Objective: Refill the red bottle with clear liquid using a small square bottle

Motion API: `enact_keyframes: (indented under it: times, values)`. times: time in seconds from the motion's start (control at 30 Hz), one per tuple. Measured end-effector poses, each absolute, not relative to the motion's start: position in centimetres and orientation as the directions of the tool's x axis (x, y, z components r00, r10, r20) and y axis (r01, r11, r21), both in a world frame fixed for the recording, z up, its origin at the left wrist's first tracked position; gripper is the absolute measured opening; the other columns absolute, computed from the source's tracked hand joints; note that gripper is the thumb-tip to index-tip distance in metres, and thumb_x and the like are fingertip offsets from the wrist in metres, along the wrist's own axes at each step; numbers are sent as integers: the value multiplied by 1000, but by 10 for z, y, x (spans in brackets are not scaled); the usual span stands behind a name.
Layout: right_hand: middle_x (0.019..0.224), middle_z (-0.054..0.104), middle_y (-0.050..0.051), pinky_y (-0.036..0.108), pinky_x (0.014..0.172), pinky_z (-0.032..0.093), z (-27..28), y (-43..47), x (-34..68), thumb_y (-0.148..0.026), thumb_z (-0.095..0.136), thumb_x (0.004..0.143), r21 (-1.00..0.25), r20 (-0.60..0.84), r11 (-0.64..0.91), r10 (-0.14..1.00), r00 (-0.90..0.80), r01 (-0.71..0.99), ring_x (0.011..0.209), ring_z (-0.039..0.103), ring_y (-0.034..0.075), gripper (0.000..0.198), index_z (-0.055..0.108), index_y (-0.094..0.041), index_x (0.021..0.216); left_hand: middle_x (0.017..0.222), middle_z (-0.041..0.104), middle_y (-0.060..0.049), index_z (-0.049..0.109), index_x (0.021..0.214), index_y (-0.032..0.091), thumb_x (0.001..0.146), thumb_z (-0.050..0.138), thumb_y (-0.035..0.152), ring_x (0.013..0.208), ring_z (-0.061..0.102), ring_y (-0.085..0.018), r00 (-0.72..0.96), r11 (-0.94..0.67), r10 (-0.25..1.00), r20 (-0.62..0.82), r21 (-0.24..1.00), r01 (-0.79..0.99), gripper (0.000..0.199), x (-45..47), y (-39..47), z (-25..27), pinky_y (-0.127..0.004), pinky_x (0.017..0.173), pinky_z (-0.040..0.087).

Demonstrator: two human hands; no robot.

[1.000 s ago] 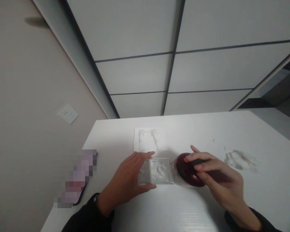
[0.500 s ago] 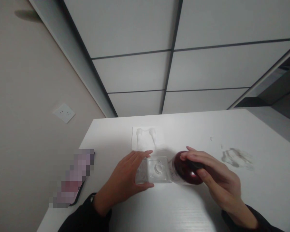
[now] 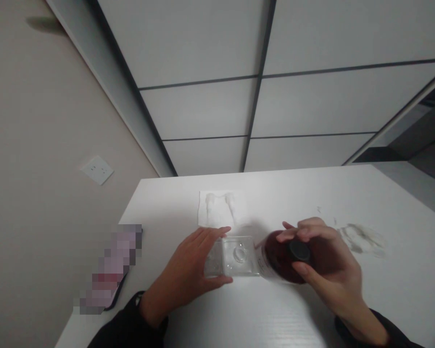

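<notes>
My left hand (image 3: 188, 268) spans a clear plastic box (image 3: 248, 268) on the white table, thumb along its near side and fingers along its far side. A round raised ring shows in the box's right half, while the hand partly covers the left half. Right beside the box stands a dark red bottle (image 3: 277, 256) with a black cap (image 3: 299, 250). The fingers and thumb of my right hand (image 3: 335, 263) are closed around that cap. The bottle's right side is hidden behind the hand.
Behind the box lies a white square sheet (image 3: 203, 208) with two pale, earbud-like shapes on it. A phone (image 3: 119, 270), its screen blurred, rests at the table's left edge. A greyish patch (image 3: 362, 239) marks the right side. Cabinet panels (image 3: 203, 111) rise behind the table.
My right hand has lifted slightly and shifted from lying over the bottle's top to gripping the black cap, which now shows clearly. The left hand keeps its hold on the box.
</notes>
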State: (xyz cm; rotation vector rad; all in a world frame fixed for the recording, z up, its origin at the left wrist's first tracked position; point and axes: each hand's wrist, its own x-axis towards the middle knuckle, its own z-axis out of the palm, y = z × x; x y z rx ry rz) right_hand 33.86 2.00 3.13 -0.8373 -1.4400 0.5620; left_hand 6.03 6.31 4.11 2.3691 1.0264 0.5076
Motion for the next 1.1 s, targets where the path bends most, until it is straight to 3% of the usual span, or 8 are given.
enact_keyframes:
  times: [0.17, 0.27, 0.4, 0.53, 0.67, 0.83, 0.97, 1.1]
  values:
    - [106, 69, 7, 35, 83, 62, 30, 20, 339, -40, 79, 95, -786, 601, 575, 796, 67, 227, 100, 69, 23, 25, 72, -28, 116, 141, 69, -9, 45, 151, 29, 72, 97, 19, 127, 67, -32, 643, -578, 756, 121, 584, 570, 95, 60, 63, 42, -51, 109, 56]
    - [110, 68, 6, 37, 84, 63, 29, 19, 338, -47, 78, 96, -800, 597, 581, 795, 105, 151, 97, 71, 23, 32, 66, -30, 121, 141, 68, -9, 44, 152, 30, 73, 96, 22, 128, 67, -33, 641, -566, 760, 106, 592, 574, 95, 61, 63, 42, -52, 111, 56]
    - [116, 69, 10, 40, 89, 59, 30, 16, 339, -54, 55, 107, -755, 605, 572, 796, 4, 321, 114, 68, 28, 35, 75, -29, 120, 141, 68, -9, 41, 153, 31, 72, 97, 21, 129, 66, -33, 629, -541, 773, 83, 604, 586, 99, 61, 62, 42, -54, 111, 55]
    - [108, 66, 8, 37, 82, 59, 30, 18, 335, -50, 68, 101, -807, 569, 539, 819, 73, 242, 101, 67, 25, 25, 74, -27, 103, 141, 67, -9, 28, 161, 33, 72, 97, 21, 131, 65, -33, 614, -524, 784, 98, 634, 569, 113, 60, 61, 38, -54, 114, 53]
    - [104, 62, 5, 34, 76, 59, 30, 21, 330, -46, 79, 95, -842, 538, 523, 832, 138, 128, 85, 65, 20, 21, 70, -27, 99, 141, 67, -9, 18, 164, 34, 70, 99, 21, 131, 66, -32, 603, -516, 790, 115, 656, 551, 124, 59, 62, 35, -56, 117, 51]
    - [121, 66, 10, 39, 81, 57, 32, 20, 334, -57, 60, 104, -806, 565, 537, 823, 54, 247, 103, 66, 26, 34, 78, -29, 109, 142, 66, -9, 17, 164, 36, 68, 99, 21, 133, 65, -34, 586, -487, 805, 95, 670, 561, 127, 59, 63, 33, -59, 117, 51]
    - [109, 66, 9, 39, 80, 56, 33, 21, 335, -58, 69, 99, -818, 550, 519, 832, 71, 247, 106, 64, 28, 31, 77, -27, 96, 139, 67, -9, 15, 165, 35, 68, 99, 21, 132, 66, -33, 578, -479, 810, 94, 675, 561, 129, 59, 63, 33, -58, 117, 51]
    - [101, 62, 6, 38, 79, 55, 30, 24, 333, -59, 73, 95, -814, 562, 524, 820, 110, 249, 95, 63, 25, 32, 75, -27, 93, 139, 67, -9, 18, 165, 33, 69, 98, 23, 133, 65, -33, 587, -490, 803, 107, 679, 547, 126, 60, 63, 33, -59, 119, 49]
